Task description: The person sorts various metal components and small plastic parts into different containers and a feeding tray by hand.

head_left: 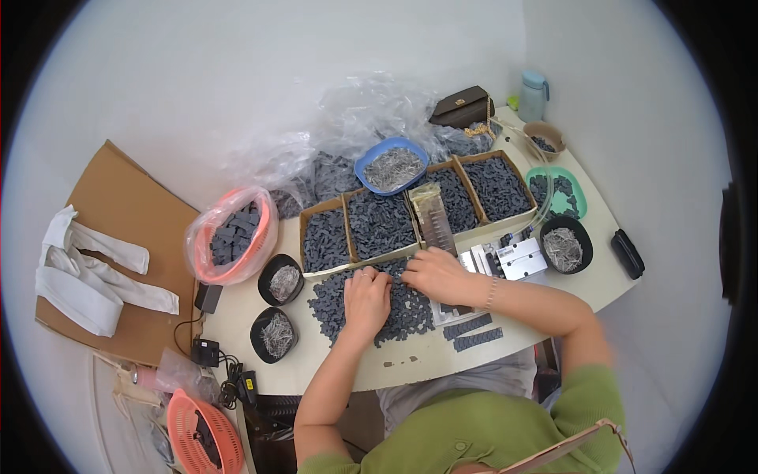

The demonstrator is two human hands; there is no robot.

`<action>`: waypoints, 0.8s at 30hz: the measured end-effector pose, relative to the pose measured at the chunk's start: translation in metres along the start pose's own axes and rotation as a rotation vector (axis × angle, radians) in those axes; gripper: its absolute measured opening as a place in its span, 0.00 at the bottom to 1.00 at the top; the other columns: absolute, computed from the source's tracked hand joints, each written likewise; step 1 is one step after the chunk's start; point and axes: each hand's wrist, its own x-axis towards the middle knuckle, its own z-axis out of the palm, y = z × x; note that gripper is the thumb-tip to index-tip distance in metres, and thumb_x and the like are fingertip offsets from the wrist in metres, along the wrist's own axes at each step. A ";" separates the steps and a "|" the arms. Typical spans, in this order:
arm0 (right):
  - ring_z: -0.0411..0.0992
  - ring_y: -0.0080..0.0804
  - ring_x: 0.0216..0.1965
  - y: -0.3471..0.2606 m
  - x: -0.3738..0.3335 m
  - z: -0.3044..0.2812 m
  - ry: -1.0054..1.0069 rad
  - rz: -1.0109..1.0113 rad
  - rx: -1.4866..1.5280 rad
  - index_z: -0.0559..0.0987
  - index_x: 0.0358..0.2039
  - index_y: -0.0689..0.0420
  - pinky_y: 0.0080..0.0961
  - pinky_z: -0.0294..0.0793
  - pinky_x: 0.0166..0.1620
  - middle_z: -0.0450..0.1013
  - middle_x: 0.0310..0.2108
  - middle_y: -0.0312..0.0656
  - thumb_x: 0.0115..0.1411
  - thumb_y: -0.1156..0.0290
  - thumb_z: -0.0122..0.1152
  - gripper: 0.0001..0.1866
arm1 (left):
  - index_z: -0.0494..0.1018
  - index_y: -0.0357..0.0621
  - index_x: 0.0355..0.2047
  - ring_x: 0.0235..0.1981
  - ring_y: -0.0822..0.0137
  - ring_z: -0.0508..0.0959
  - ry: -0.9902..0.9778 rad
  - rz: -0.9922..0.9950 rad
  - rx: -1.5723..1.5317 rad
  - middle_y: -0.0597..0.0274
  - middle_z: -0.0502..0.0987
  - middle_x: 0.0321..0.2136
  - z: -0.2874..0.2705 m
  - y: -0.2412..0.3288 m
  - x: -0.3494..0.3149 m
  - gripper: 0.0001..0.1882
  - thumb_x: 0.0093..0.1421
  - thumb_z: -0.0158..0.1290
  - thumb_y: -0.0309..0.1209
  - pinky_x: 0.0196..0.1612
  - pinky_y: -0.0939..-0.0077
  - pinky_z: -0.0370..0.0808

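Note:
My left hand rests over a loose pile of small dark grey plastic pieces, its fingers bent down and drawn together. To its right, my right hand also has its fingers curled together, at the edge of the pile. Whatever either hand pinches is too small or hidden to make out. Beside the right hand lies a clear plate, partly under the wrist. Just right of it stands a metal clamping device with a clear hose. Two strips of joined dark grey pieces lie nearer me.
Behind the pile, cardboard boxes hold more grey pieces. A blue tray and black bowls hold metal pins. Around them are an orange basket, a green tray, a black case and a blue bottle.

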 end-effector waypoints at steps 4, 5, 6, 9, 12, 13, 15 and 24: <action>0.72 0.35 0.38 0.002 0.015 0.018 -0.051 0.031 -0.013 0.78 0.30 0.53 0.32 0.69 0.42 0.74 0.30 0.39 0.50 0.72 0.57 0.06 | 0.78 0.44 0.27 0.35 0.58 0.72 -0.065 -0.009 -0.056 0.61 0.72 0.29 -0.004 -0.005 -0.002 0.05 0.49 0.60 0.27 0.37 0.65 0.65; 0.72 0.36 0.39 0.002 0.016 0.018 -0.052 0.046 0.002 0.78 0.30 0.53 0.33 0.70 0.42 0.74 0.31 0.39 0.50 0.72 0.58 0.06 | 0.78 0.44 0.27 0.35 0.58 0.72 -0.072 -0.001 -0.075 0.62 0.72 0.28 -0.006 -0.001 -0.003 0.05 0.48 0.61 0.28 0.37 0.65 0.65; 0.72 0.37 0.39 0.003 0.017 0.017 -0.053 0.063 0.016 0.78 0.31 0.53 0.35 0.70 0.42 0.74 0.31 0.40 0.50 0.73 0.58 0.06 | 0.78 0.45 0.26 0.35 0.59 0.72 -0.080 0.008 -0.095 0.62 0.72 0.28 -0.006 0.002 -0.003 0.05 0.48 0.61 0.28 0.37 0.65 0.65; 0.72 0.41 0.39 0.007 0.009 -0.007 -0.059 0.148 0.173 0.78 0.31 0.53 0.37 0.71 0.43 0.73 0.32 0.43 0.50 0.73 0.59 0.06 | 0.78 0.45 0.25 0.35 0.59 0.72 -0.082 0.076 -0.035 0.63 0.73 0.28 0.003 0.009 -0.005 0.05 0.47 0.62 0.30 0.37 0.66 0.65; 0.74 0.43 0.35 0.018 -0.014 -0.031 -0.109 0.249 0.331 0.78 0.29 0.55 0.37 0.73 0.39 0.73 0.31 0.44 0.53 0.70 0.61 0.04 | 0.79 0.45 0.26 0.33 0.60 0.72 -0.085 0.110 -0.008 0.64 0.73 0.28 0.010 0.007 -0.002 0.05 0.47 0.63 0.29 0.36 0.65 0.67; 0.74 0.42 0.34 0.019 -0.021 -0.042 -0.157 0.283 0.367 0.79 0.29 0.56 0.37 0.73 0.37 0.73 0.30 0.44 0.54 0.69 0.61 0.05 | 0.79 0.45 0.26 0.33 0.59 0.72 -0.084 0.117 -0.006 0.64 0.73 0.27 0.012 0.007 -0.001 0.06 0.47 0.63 0.29 0.36 0.65 0.68; 0.75 0.44 0.32 0.019 -0.032 -0.049 -0.175 0.305 0.339 0.78 0.28 0.57 0.38 0.73 0.35 0.73 0.27 0.43 0.54 0.64 0.64 0.10 | 0.79 0.44 0.27 0.30 0.59 0.73 -0.024 0.132 -0.190 0.62 0.73 0.26 0.016 0.010 0.005 0.05 0.48 0.62 0.27 0.34 0.65 0.70; 0.74 0.46 0.31 0.018 -0.058 -0.035 0.007 0.265 0.242 0.76 0.28 0.59 0.37 0.73 0.34 0.72 0.26 0.44 0.55 0.65 0.61 0.10 | 0.79 0.45 0.40 0.28 0.60 0.72 -0.028 0.285 -0.257 0.61 0.71 0.25 0.032 0.048 -0.006 0.12 0.53 0.59 0.27 0.30 0.67 0.71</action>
